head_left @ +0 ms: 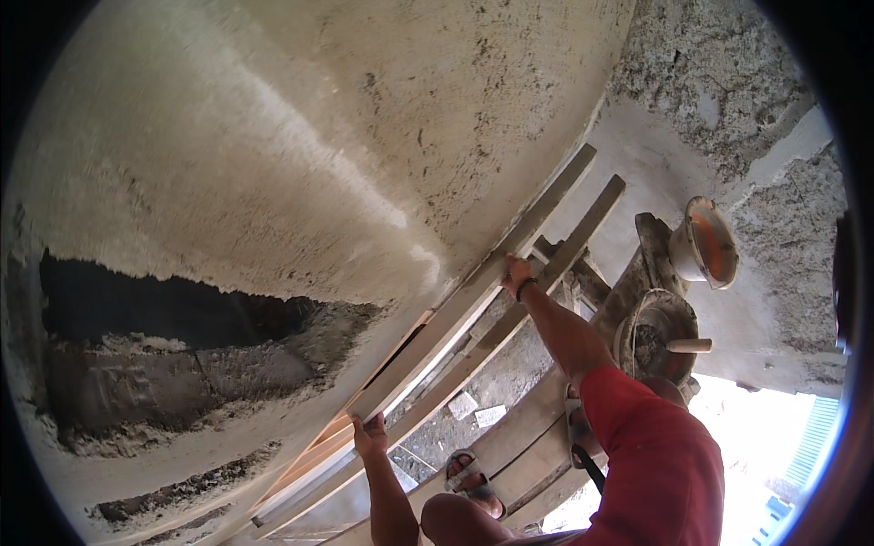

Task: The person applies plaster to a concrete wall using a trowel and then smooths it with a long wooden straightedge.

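A long, flat, pale straightedge (432, 341) lies along the plastered wall (300, 182), slanting from lower left to upper right. My left hand (370, 438) grips its lower end, with the thumb and fingers around the edge. At its upper end my right hand (516, 272), with a dark band at the wrist, is closed on it. Wet-looking plaster with a lighter streak covers the wall beside it. The fingers' far sides are hidden behind the straightedge.
Wooden scaffold rails (583, 218) run beside the straightedge. My sandalled feet stand on scaffold planks (528, 446). To the right are a mortar bucket (654, 323) with a wooden-handled tool (689, 346) and an orange-lined bucket (707, 244). A dark ragged opening (164, 305) breaks the wall at left.
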{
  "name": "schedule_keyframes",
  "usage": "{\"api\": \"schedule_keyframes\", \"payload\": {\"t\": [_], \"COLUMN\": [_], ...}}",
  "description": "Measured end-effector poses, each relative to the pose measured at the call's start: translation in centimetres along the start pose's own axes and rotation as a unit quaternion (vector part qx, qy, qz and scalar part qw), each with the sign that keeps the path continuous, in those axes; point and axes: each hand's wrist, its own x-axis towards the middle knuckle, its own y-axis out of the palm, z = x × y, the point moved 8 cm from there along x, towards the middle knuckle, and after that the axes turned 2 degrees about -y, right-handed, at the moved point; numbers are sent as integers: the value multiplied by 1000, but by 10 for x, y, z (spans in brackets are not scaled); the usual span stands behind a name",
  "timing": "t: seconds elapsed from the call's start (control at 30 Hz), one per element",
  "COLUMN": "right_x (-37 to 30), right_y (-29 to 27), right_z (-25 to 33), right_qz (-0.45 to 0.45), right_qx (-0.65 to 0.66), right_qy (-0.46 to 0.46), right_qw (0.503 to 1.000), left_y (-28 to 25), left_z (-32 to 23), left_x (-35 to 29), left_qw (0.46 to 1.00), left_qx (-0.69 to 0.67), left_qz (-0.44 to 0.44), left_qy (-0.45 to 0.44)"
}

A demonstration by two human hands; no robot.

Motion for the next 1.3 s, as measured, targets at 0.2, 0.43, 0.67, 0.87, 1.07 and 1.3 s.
{"api": "schedule_keyframes", "payload": {"t": [0.2, 0.43, 0.67, 0.87, 1.07, 1.3], "right_x": [0, -24, -52, -45, -20, 12], "right_y": [46, -16, -137, -221, -290, -308], "right_z": [5, 59, 102, 113, 95, 63], "right_qz": [-65, -113, -175, -243, -312, -459], "right_qx": [727, 695, 723, 704, 706, 639], "right_qy": [300, 302, 181, 79, 62, 56], "right_qw": [614, 642, 644, 663, 633, 615], "left_y": [-15, -2, 41, 87, 147, 147], "left_z": [-8, -39, -77, -86, -52, -60], "left_x": [8, -35, -86, -135, -152, -150], "left_qw": [998, 996, 994, 990, 991, 985], "left_qx": [21, -27, -39, -10, -28, -6], "left_qz": [-46, -34, 18, 83, 102, 138], "left_qy": [44, 80, 100, 113, 87, 108]}}
